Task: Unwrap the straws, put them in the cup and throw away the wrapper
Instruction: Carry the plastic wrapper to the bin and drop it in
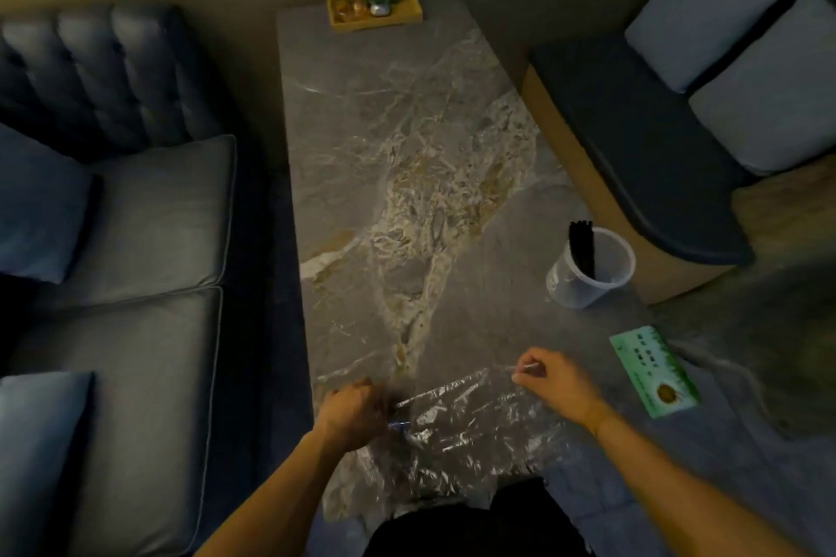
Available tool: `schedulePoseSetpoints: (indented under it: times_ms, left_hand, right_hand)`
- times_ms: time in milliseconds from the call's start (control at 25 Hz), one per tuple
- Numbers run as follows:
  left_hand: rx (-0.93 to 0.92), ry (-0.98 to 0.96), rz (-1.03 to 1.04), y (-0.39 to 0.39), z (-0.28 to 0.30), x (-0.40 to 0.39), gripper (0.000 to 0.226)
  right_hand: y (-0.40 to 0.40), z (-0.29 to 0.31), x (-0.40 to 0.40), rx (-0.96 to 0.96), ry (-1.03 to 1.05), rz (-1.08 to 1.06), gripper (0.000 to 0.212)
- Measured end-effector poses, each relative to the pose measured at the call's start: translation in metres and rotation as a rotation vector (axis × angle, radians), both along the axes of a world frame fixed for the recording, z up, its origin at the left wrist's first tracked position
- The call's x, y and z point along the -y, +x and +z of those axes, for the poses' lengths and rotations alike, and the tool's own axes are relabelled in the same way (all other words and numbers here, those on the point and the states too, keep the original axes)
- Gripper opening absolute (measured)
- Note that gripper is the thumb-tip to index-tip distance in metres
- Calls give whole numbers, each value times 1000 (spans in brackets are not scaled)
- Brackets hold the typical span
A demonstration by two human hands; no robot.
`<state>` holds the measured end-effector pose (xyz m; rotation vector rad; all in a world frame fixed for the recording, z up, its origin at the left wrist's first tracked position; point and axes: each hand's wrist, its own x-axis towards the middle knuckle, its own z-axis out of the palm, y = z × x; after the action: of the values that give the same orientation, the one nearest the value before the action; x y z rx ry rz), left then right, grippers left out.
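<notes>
A crinkled clear plastic wrapper (457,425) is stretched over the near end of the marble table (362,149). My left hand (353,412) grips its left end in a curled fist. My right hand (552,380) pinches its upper right corner between thumb and fingers. A bundle of black straws (581,246) stands in a translucent plastic cup (597,276) at the table's right edge, well beyond my right hand.
A green printed card (653,371) lies at the right edge near my right hand. A wooden tray (375,11) with a plant and small items sits at the far end. A dark sofa (126,217) flanks the left, a cushioned bench (656,140) the right.
</notes>
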<state>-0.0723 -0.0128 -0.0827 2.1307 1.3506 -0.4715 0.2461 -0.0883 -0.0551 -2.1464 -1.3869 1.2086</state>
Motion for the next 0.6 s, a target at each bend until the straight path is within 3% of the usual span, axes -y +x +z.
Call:
schedulePoseSetpoints:
  times_ms: [160,440,600]
  left_hand:
    - [180,-193,-122,52,17,-10,28]
    - [520,-326,-218,180,54,20,11]
    - [622,-418,-247,234,69,56,12]
  right_hand:
    - [20,29,16,-164,99,-171,10]
    - [84,70,75,-80,240,-410,16]
    - [140,93,160,-121,268,-673,19]
